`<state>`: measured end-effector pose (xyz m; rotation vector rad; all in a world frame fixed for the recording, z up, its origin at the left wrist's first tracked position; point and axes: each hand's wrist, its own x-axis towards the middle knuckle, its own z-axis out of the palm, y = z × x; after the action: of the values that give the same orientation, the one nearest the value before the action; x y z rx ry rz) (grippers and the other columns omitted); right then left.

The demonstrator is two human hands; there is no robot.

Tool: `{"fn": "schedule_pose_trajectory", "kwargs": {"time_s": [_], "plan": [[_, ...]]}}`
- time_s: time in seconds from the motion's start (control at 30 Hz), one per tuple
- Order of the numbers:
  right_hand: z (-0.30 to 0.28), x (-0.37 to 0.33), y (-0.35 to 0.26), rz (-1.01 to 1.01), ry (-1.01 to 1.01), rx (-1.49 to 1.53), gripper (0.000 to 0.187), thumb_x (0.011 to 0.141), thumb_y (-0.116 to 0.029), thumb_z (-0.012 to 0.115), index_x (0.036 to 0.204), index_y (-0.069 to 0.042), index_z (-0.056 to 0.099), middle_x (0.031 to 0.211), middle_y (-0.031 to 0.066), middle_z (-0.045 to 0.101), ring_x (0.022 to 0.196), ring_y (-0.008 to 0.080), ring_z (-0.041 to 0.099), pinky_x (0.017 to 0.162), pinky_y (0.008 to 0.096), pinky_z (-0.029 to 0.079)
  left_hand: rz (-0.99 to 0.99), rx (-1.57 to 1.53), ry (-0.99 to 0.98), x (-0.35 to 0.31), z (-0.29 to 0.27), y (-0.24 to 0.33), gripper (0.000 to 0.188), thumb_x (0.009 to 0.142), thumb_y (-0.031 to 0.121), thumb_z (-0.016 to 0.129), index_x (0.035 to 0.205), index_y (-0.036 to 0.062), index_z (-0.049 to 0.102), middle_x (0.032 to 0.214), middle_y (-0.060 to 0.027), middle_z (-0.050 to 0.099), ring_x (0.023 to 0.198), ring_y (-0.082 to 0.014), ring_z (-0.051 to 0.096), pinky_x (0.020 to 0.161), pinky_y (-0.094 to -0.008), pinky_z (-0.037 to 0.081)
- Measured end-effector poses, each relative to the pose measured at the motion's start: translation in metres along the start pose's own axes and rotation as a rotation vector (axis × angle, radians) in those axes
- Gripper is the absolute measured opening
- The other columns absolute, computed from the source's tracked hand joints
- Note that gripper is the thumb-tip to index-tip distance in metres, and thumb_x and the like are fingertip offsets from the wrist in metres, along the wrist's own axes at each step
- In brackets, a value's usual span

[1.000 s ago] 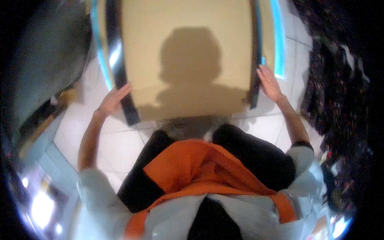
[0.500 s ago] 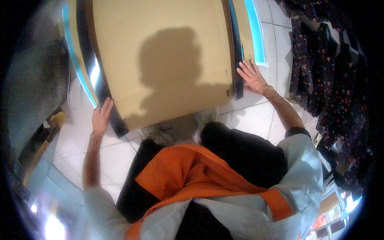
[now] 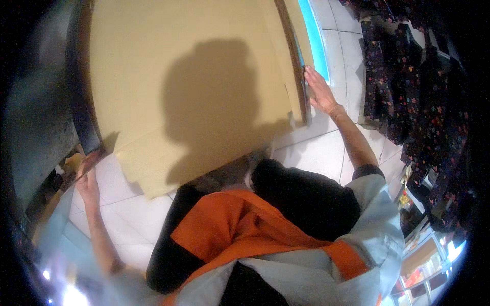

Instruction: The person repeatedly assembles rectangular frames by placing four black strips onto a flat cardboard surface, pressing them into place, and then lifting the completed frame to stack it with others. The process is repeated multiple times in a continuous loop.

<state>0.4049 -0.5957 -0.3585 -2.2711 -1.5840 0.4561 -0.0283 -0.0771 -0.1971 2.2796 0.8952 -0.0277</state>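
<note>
A large tan sheet (image 3: 132, 66), like cardboard or heavy paper, fills the upper middle, with a head-shaped shadow across it. Long dark strips border it on the left (image 3: 81, 97) and on the right (image 3: 294, 51). At the near end of the left strip, my left hand (image 3: 88, 178) is closed on its corner; the fingertips are in shade and partly hidden. My right hand (image 3: 320, 93) rests against the outer side of the right strip, fingers stretched along it. The sheet's near edge is uneven, with a ragged corner close to my knees.
A bright blue, white-edged strip (image 3: 317, 46) lies beyond the right dark strip on white floor tiles (image 3: 326, 153). Dark flower-patterned cloth (image 3: 403, 92) is heaped along the right. A grey surface (image 3: 41, 117) stands close on the left. My dark-trousered knees (image 3: 306, 199) border the near side.
My left hand has moved left and nearer, carrying the left strip's end outward. More tan sheet shows at the near left, and the blue strip there is out of sight. My right hand has shifted slightly.
</note>
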Motion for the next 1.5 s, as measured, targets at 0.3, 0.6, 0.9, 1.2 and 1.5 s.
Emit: {"fn": "schedule_pose_trajectory", "kwargs": {"time_s": [0.3,0.6,0.9,1.2,1.5], "plan": [[0.009,0.057,-0.068,-0.206,-0.039,-0.229,0.049,0.072,-0.004,0.055,0.118,-0.02,0.05,0.131,0.0003,0.041,0.127,0.0216,0.031,0.106,0.0464,0.022,-0.113,0.371,-0.357,0.02,0.14,0.012,0.025,0.081,0.016,0.053,0.104,0.0062,0.055,0.1,-0.0116,0.054,0.086,-0.0311,0.049,0.076,-0.0403,0.041],[0.002,0.127,-0.091,-0.38,-0.406,-0.319,0.02,0.075,-0.02,0.054,0.089,-0.008,0.061,0.092,0.006,0.062,0.091,0.021,0.059,0.086,0.0312,0.043,0.566,0.865,-0.025,0.044,0.162,-0.001,0.017,0.075,0.021,0.057,0.085,0.0074,0.053,0.1,-0.0095,0.055,0.108,-0.0255,0.044,0.1,-0.0467,0.027],[0.015,0.136,-0.075,-0.09,-0.098,-0.3,0.027,0.073,-0.024,0.063,0.092,-0.007,0.055,0.089,0.008,0.058,0.091,0.0263,0.057,0.074,0.0351,0.047,0.649,0.536,-0.289,0.065,0.214,0.027,0.009,0.077,0.013,0.051,0.084,0.0081,0.05,0.079,-0.0089,0.053,0.081,-0.0265,0.054,0.076,-0.0409,0.042],[0.026,0.152,-0.078,-0.179,-0.355,-0.204,0.027,0.072,-0.027,0.063,0.089,-0.007,0.056,0.084,0.0087,0.059,0.085,0.0267,0.059,0.071,0.0358,0.048,0.828,0.549,-0.556,0.107,0.263,0.116,0.055,0.085,0.012,0.04,0.134,0.0315,0.026,0.102,-0.0105,0.052,0.083,-0.0306,0.059,0.069,-0.0398,0.052],[0.034,0.148,-0.079,-0.143,-0.287,-0.238,0.027,0.072,-0.03,0.064,0.086,-0.008,0.058,0.085,0.0075,0.06,0.086,0.0248,0.059,0.073,0.035,0.048,0.728,0.384,-0.588,0.119,0.29,0.129,0.061,0.085,0.013,0.04,0.135,0.0416,0.02,0.099,-0.0168,0.05,0.073,-0.0364,0.061,0.063,-0.0438,0.053]]}}
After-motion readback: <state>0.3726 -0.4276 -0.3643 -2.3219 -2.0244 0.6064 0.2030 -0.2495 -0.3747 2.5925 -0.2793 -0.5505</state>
